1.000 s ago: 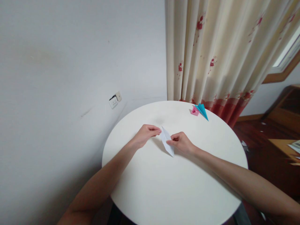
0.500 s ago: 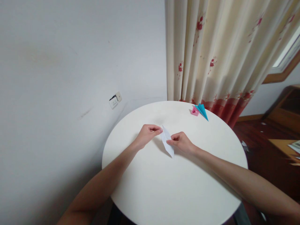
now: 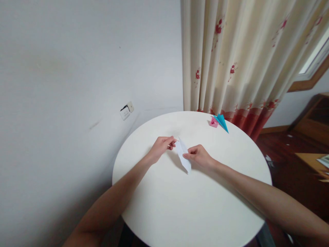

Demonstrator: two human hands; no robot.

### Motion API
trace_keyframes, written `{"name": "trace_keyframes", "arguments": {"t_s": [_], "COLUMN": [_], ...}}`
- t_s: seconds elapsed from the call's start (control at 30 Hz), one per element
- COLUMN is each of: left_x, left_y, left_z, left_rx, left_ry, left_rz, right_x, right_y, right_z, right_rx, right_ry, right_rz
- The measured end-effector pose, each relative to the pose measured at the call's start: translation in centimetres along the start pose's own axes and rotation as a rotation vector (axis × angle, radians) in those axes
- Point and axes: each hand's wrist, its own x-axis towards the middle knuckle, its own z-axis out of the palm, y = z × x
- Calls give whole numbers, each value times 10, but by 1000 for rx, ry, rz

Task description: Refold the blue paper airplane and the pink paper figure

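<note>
A folded white paper piece point(image 3: 183, 156), long and pointed at both ends, is held just above the middle of a round white table point(image 3: 190, 206). My left hand point(image 3: 161, 147) pinches its upper left edge with thumb and fingertips. My right hand point(image 3: 199, 156) grips its right edge at mid length. The paper's lower tip points toward me and its upper tip points toward the curtain.
A small pink folded paper point(image 3: 213, 122) and a blue folded paper point(image 3: 222, 122) lie together at the table's far edge. A cream curtain point(image 3: 244, 58) with red flowers hangs behind. A wall socket point(image 3: 126, 110) is at left, wooden furniture point(image 3: 312, 123) at right.
The fingers of my left hand have curled in and shifted slightly along the paper's upper edge. The paper tilted a little. My right hand stayed put.
</note>
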Motion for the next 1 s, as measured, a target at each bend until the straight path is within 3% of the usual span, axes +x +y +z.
{"name": "trace_keyframes", "arguments": {"t_s": [0.2, 0.7, 1.0], "left_x": [0, 0, -2], "left_y": [-5, -8, -5], "left_z": [3, 9, 13], "left_rx": [158, 56, 87], "left_ry": [-5, 44, 101], "left_rz": [102, 69, 139], "right_x": [0, 0, 1], "right_y": [1, 2, 5], "right_z": [2, 4, 5], "right_rx": [30, 32, 31], "right_ry": [2, 10, -4], "right_rz": [6, 7, -6]}}
